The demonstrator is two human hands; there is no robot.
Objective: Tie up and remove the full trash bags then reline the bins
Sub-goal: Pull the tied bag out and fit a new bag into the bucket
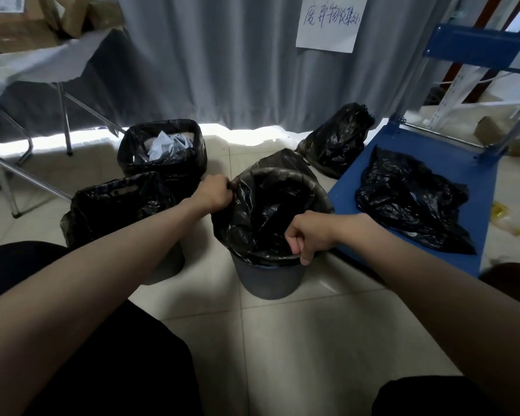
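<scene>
Black liner bag (pixel 267 211) sits loosely inside the round grey bin (pixel 267 280) at centre on the tiled floor (pixel 297 355), its edge folded over the rim on most of the circle, crumpled plastic slumped down inside. Left hand (pixel 213 195) grips the bag edge at the far-left side of the rim, fingers curled round the plastic. Right hand (pixel 308 235) pinches the bag edge at the near-right side of the rim, fist closed, thumb down over the outside of the bin. Both forearms bare, reaching in from the bottom corners. Just left of the bin, a second bin (pixel 162 262) mostly covered by a black bag (pixel 117 202) draped over its top. Behind that, a square bin lined in black (pixel 162 163) with crumpled white paper (pixel 165 147) in it. Behind and right of the centre bin, a tied full black bag (pixel 339 142) stands on the floor near the grey curtain (pixel 222 55). Right of the bin, a blue flat trolley (pixel 433 151) with a loose heap of black bags (pixel 412 202) lying on its deck. White handwritten paper sign (pixel 330 22) hangs on the curtain. Folding table (pixel 27 64) at far left with cardboard boxes (pixel 18 22) on top. Small yellowish scrap (pixel 505 217) on the floor right of the trolley.
</scene>
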